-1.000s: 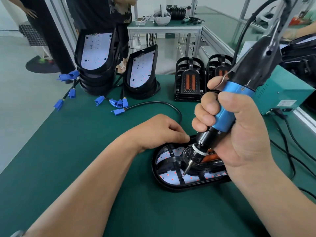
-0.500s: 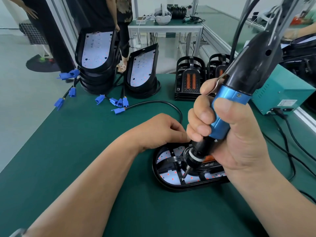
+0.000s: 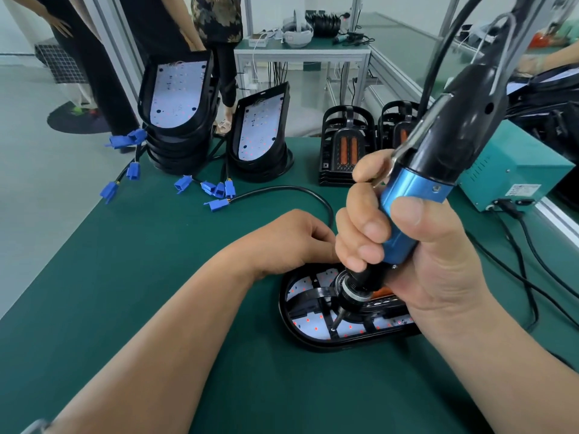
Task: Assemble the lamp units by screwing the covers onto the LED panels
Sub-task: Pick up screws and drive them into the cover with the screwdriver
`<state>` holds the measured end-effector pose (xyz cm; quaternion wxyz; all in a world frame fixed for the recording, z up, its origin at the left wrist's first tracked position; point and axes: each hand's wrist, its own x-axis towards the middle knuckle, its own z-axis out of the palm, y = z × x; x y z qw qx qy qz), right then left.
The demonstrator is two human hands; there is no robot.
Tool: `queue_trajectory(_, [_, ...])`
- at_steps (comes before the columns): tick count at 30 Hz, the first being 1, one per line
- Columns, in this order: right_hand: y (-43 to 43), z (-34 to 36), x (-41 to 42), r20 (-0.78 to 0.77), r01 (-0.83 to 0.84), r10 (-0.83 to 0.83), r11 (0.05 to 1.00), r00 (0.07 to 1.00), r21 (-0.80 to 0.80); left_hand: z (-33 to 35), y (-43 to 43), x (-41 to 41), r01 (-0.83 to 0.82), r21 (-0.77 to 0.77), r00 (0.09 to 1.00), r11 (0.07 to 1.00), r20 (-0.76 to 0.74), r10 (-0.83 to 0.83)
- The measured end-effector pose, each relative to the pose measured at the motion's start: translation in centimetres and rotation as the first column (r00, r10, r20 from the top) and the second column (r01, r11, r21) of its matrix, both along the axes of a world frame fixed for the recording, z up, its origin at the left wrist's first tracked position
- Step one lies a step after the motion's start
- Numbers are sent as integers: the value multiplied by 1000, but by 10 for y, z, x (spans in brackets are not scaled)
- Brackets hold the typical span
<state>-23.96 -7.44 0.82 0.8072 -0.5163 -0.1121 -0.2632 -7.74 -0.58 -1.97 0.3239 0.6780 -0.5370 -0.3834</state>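
A black oval lamp unit (image 3: 313, 342) lies flat on the green mat, its white LED panel (image 3: 308, 324) showing red dots under a black ribbed cover (image 3: 315, 292). My right hand (image 3: 432, 270) grips a blue and black electric screwdriver (image 3: 413, 195), tilted, with its bit tip down on the cover's near-left part. My left hand (image 3: 288, 239) sits with curled fingers on the unit's far rim and holds it; its fingertips are hidden behind my right hand.
Two leaning stacks of LED housings (image 3: 178, 98) (image 3: 260, 130) with blue connectors (image 3: 216, 189) stand at the back left. Stacked black covers (image 3: 346, 145) stand at the back middle, and a teal power box (image 3: 513, 170) with cables (image 3: 526, 277) at the right. People stand beyond the table.
The screwdriver has shifted left and down, and its bit tip has come down onto the cover. My left hand has stayed on the unit's far rim.
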Motion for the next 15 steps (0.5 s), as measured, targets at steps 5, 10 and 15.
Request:
queue_trajectory(5, [-4,-1,-2,50,17,-17,1000,999,6,-5,-2,4,9,-21,1000,1000,-1,-9])
queue_trajectory(10, [-6,4,-5,101,55,-61,997,993,56,-9,-3,8,40,-40,999,998,34,-39])
queue_trajectory(15, [-11,12,-11,138,121,-117,992,983,-24,-8,-2,3,74,-60,995,995,65,-70])
